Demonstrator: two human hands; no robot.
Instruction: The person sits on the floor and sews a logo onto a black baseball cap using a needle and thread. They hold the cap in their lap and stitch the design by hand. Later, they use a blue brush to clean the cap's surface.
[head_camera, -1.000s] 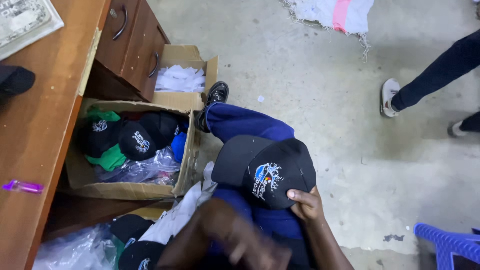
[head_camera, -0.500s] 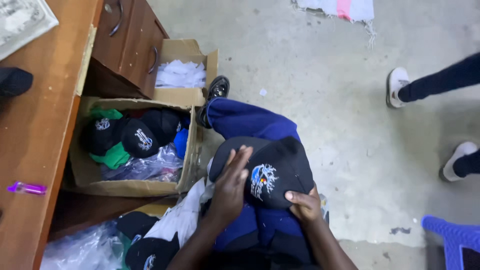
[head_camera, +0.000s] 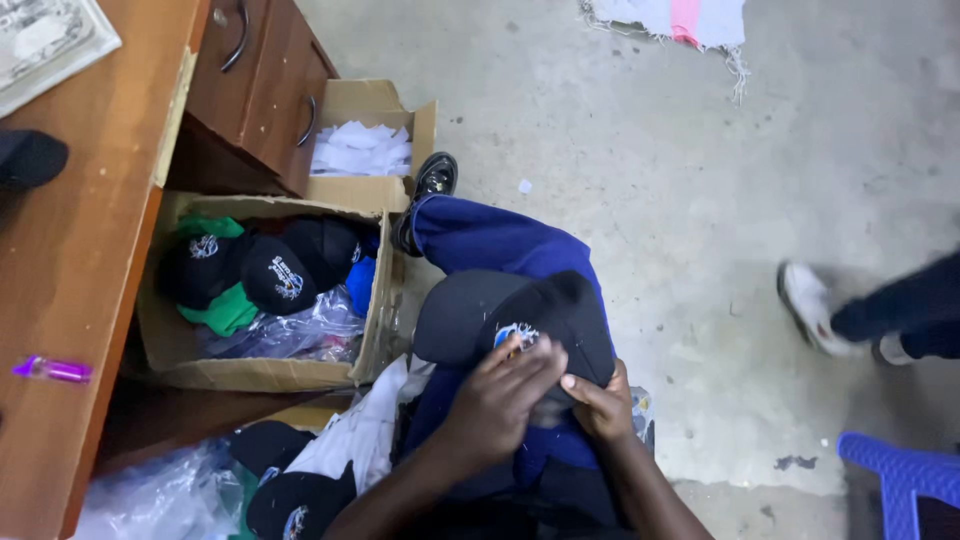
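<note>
Right now both hands work a black cap (head_camera: 520, 325) lying on the lap: left hand (head_camera: 500, 395) fingers curled, pressing its front patch; right hand (head_camera: 598, 405) pinching the near edge. Best keep the crown flat and steady.

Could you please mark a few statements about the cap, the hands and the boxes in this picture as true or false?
1. Both hands rest on the black cap lying on the person's lap. True: the left hand covers part of its embroidered front and the right hand grips its edge.
2. The cardboard box beside the desk holds only white paper. False: it holds black caps, green fabric and clear plastic.
3. A purple pen-like item lies on the desk. True.
4. The plastic chair at the lower right is red. False: it is blue.
</note>
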